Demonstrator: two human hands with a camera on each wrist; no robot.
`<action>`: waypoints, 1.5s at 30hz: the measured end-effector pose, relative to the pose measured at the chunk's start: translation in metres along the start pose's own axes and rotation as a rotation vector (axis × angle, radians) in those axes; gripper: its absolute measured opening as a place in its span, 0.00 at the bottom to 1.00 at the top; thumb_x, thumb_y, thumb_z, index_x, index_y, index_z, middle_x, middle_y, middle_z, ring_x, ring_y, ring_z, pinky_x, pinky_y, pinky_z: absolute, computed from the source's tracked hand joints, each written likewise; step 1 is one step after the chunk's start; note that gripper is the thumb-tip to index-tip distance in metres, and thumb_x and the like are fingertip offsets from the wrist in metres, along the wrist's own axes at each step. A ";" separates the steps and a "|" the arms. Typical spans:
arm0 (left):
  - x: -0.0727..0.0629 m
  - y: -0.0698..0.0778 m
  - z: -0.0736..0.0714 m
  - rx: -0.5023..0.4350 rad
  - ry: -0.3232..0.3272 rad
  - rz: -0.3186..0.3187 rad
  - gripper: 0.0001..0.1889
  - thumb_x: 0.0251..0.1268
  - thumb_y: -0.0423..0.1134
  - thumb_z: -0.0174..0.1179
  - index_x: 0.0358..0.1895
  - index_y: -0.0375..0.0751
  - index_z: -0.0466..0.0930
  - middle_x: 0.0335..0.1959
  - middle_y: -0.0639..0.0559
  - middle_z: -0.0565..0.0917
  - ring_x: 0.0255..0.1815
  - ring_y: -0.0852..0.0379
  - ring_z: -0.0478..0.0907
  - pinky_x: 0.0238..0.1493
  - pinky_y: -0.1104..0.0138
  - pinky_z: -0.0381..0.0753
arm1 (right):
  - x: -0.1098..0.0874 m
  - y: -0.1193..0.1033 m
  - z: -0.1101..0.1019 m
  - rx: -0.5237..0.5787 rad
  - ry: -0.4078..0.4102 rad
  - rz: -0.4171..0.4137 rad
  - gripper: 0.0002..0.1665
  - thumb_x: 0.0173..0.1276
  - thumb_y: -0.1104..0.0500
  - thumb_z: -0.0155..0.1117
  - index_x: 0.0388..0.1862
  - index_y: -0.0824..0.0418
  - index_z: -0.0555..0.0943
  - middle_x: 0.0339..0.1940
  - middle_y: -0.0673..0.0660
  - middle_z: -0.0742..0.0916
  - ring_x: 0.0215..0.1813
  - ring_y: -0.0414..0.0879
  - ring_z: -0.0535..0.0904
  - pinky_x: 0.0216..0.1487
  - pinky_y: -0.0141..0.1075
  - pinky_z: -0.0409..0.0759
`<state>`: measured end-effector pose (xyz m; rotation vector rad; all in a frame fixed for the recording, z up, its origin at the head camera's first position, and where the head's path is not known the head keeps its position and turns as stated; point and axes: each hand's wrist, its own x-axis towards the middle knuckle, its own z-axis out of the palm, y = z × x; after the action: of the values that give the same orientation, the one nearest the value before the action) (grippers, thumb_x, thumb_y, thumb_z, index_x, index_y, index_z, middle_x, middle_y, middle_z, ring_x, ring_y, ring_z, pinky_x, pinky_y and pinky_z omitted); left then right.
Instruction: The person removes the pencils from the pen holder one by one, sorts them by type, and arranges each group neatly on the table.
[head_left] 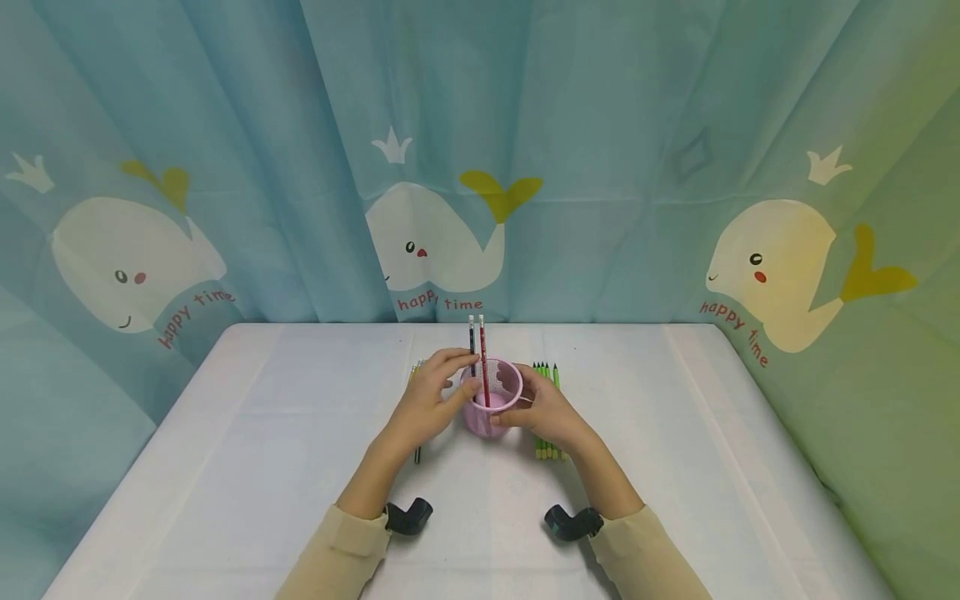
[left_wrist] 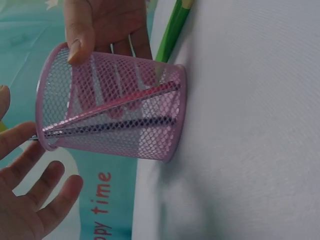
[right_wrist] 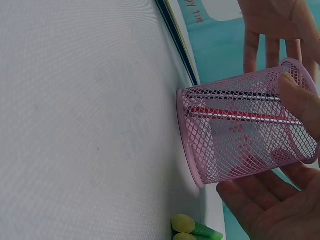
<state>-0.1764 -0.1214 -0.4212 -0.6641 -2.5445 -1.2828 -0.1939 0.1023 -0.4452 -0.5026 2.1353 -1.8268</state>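
A pink mesh pencil cup [head_left: 487, 427] stands upright on the table between my hands. My right hand [head_left: 553, 414] grips it from the right, thumb at the near side and fingers spread behind the mesh. Inside lean a red pencil [head_left: 483, 354] and a dark pencil [head_left: 472, 335], their eraser ends up. My left hand [head_left: 426, 404] is at the cup's left rim, its fingers loosely spread. In the left wrist view, a fingertip of the left hand [left_wrist: 30, 200] is right at the rim beside the dark pencil.
Several green pencils [head_left: 542, 450] lie in a row right of the cup, partly under my right hand. More pencils [head_left: 414, 373] lie to the left, mostly hidden by my left hand. A curtain [head_left: 600, 250] with whale prints hangs behind the white-covered table [head_left: 262, 467].
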 end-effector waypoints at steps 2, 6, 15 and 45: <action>0.000 0.002 -0.002 -0.001 0.008 0.008 0.21 0.72 0.48 0.60 0.63 0.44 0.79 0.63 0.51 0.77 0.65 0.52 0.73 0.54 0.57 0.84 | 0.000 -0.001 0.000 -0.002 0.003 0.004 0.49 0.50 0.69 0.80 0.71 0.65 0.68 0.67 0.64 0.78 0.67 0.61 0.75 0.69 0.52 0.74; 0.000 0.006 -0.005 -0.012 0.025 0.029 0.21 0.71 0.48 0.61 0.62 0.42 0.80 0.62 0.51 0.77 0.64 0.53 0.73 0.54 0.57 0.83 | -0.001 -0.001 0.000 -0.012 0.007 0.004 0.50 0.49 0.68 0.80 0.72 0.64 0.68 0.67 0.63 0.78 0.67 0.60 0.75 0.68 0.51 0.75; 0.001 0.013 -0.011 -0.036 0.076 0.047 0.20 0.71 0.46 0.62 0.61 0.41 0.81 0.60 0.50 0.77 0.64 0.53 0.74 0.56 0.55 0.84 | -0.001 0.001 0.000 -0.034 0.013 0.006 0.49 0.49 0.68 0.80 0.71 0.63 0.69 0.66 0.63 0.78 0.67 0.60 0.75 0.68 0.51 0.75; 0.003 0.032 -0.027 -0.193 0.358 0.260 0.18 0.62 0.26 0.67 0.56 0.33 0.81 0.55 0.40 0.76 0.49 0.46 0.84 0.52 0.63 0.86 | 0.001 0.001 0.000 -0.041 0.009 -0.019 0.50 0.49 0.68 0.80 0.71 0.66 0.68 0.67 0.65 0.78 0.68 0.61 0.74 0.69 0.53 0.73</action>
<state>-0.1641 -0.1255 -0.3816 -0.7017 -1.9979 -1.4184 -0.1949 0.1022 -0.4463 -0.5269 2.1857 -1.8015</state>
